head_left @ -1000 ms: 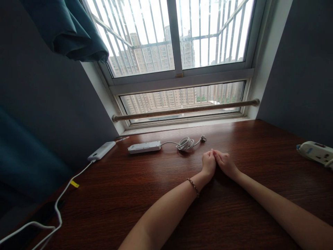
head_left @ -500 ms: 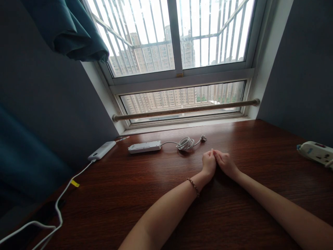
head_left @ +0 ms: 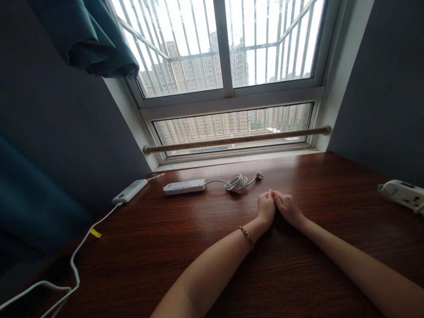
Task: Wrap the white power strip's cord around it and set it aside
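Both of my forearms lie on the dark wooden table (head_left: 159,247). My left hand (head_left: 266,207) and my right hand (head_left: 289,208) rest side by side at the table's middle, knuckles touching and fingers curled in. Nothing shows in either hand. A braided bracelet (head_left: 246,237) sits on my left wrist. Just beyond the hands lies a white power strip (head_left: 184,187), its coiled cable (head_left: 236,182) and plug (head_left: 258,176) beside it, apart from my fingers.
A white power bank (head_left: 130,191) lies at the far left with a white cable (head_left: 75,265) trailing off the near left edge. Another power strip (head_left: 402,193) sits at the right edge. A wooden rod (head_left: 236,139) crosses the barred window; a teal curtain (head_left: 86,39) hangs top left.
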The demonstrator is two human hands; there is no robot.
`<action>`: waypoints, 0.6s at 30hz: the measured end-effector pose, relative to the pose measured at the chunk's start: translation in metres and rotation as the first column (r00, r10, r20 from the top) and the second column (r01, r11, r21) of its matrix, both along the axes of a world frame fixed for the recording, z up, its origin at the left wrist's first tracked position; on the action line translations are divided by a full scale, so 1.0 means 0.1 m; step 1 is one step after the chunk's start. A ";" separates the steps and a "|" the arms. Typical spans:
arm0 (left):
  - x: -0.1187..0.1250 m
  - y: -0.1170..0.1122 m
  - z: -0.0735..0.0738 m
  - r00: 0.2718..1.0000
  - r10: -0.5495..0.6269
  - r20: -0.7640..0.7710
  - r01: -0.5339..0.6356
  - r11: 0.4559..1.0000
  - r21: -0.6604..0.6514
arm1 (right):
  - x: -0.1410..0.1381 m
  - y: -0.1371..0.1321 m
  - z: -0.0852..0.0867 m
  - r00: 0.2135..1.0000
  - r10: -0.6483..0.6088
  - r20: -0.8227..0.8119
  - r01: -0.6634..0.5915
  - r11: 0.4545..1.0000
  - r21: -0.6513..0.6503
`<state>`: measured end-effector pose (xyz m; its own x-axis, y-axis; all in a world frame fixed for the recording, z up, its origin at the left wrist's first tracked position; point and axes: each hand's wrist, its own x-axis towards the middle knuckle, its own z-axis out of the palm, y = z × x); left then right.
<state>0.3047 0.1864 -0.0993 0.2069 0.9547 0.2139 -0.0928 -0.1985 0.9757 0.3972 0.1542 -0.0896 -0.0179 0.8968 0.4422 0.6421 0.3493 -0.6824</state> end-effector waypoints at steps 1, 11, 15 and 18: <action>0.00 0.00 0.00 1.000 -0.001 0.002 0.001 1.000 0.000 | 0.00 0.00 0.00 1.000 -0.002 0.002 0.002 1.000 0.000; -0.01 -0.02 0.02 1.000 -0.003 0.002 0.003 1.000 0.006 | 0.00 0.00 0.00 1.000 -0.004 -0.002 0.004 1.000 0.004; 0.00 0.00 0.01 1.000 -0.004 -0.002 0.004 1.000 0.010 | 0.00 0.00 0.00 1.000 0.002 -0.006 -0.002 1.000 0.004; 0.00 0.00 0.00 1.000 -0.005 0.000 0.005 1.000 0.011 | 0.00 0.00 0.00 1.000 0.006 -0.008 -0.006 1.000 0.001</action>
<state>0.3046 0.1868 -0.0995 0.2115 0.9512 0.2246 -0.0943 -0.2089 0.9734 0.3971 0.1539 -0.0896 -0.0198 0.8964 0.4428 0.6349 0.3534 -0.6870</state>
